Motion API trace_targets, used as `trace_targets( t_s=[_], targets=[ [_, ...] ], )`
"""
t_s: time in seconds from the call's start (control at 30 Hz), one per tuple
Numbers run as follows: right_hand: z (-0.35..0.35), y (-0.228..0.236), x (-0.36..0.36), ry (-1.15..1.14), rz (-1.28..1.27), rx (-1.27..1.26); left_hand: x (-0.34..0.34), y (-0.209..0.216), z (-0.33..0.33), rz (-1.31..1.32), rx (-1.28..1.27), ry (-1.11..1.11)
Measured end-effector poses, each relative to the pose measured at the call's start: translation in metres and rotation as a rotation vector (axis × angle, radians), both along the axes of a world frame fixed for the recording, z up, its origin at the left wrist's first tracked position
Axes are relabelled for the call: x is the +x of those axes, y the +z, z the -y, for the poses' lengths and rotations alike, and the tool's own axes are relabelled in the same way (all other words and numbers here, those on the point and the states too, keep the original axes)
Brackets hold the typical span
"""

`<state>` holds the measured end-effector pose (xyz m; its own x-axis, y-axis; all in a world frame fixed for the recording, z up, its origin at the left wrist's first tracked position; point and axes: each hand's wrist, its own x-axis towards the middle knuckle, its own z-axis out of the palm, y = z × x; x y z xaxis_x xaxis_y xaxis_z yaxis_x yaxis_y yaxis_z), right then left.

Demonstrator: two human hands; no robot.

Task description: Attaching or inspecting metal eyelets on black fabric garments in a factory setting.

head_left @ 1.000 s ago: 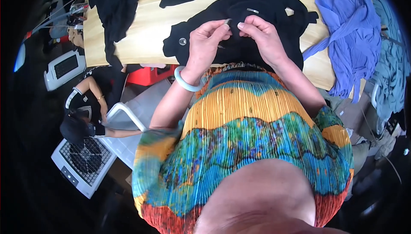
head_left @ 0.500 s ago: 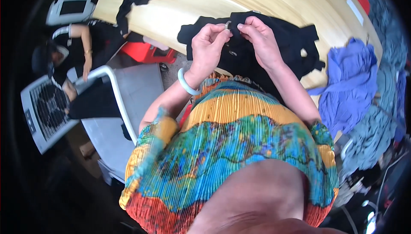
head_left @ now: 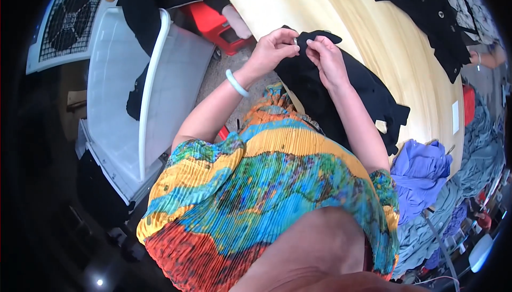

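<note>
Black garment [head_left: 309, 84] partly on the wooden table [head_left: 320, 4].
Left hand [head_left: 272, 50] pinches a small shiny piece [head_left: 295, 41]; right hand [head_left: 329, 62] pinches just beside, apparently on cloth; keeping that cloth taut should help.

A garment workshop is suggested by a broad, pale wood-grain bench [head_left: 368, 28] on which black cloth pieces [head_left: 426, 17] are spread. Crumpled violet-blue fabric [head_left: 421, 177] is piled at one edge, near heaped grey-blue cloth [head_left: 477, 150]. A red plastic stool [head_left: 213, 22] and a white-framed, black-grilled fan [head_left: 69, 22] are seen nearby.
</note>
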<state>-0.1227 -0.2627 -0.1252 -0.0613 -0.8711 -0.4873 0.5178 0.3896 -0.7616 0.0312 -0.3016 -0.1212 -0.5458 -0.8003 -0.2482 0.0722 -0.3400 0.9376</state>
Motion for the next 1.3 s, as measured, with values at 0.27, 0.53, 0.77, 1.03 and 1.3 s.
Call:
trace_targets(
  t_s=[0.27,0.53,0.77,1.03,1.3],
  targets=[
    [0.004,-0.016,0.018,0.055,-0.04,0.047,0.009,-0.027,-0.021,0.083,-0.113,0.261],
    [0.011,-0.03,0.023,0.112,-0.22,0.005,0.019,-0.038,-0.019,0.02,-0.021,0.215],
    [0.021,-0.021,0.026,0.011,-0.127,0.05,0.023,-0.04,-0.002,-0.161,0.234,0.176],
    [0.006,-0.015,0.017,-0.144,0.043,0.015,0.001,-0.046,0.006,0.102,-0.051,-0.319],
    [-0.033,0.013,-0.012,-0.546,0.122,-0.225,-0.044,-0.026,0.008,0.067,-0.328,-0.468]
  ],
)
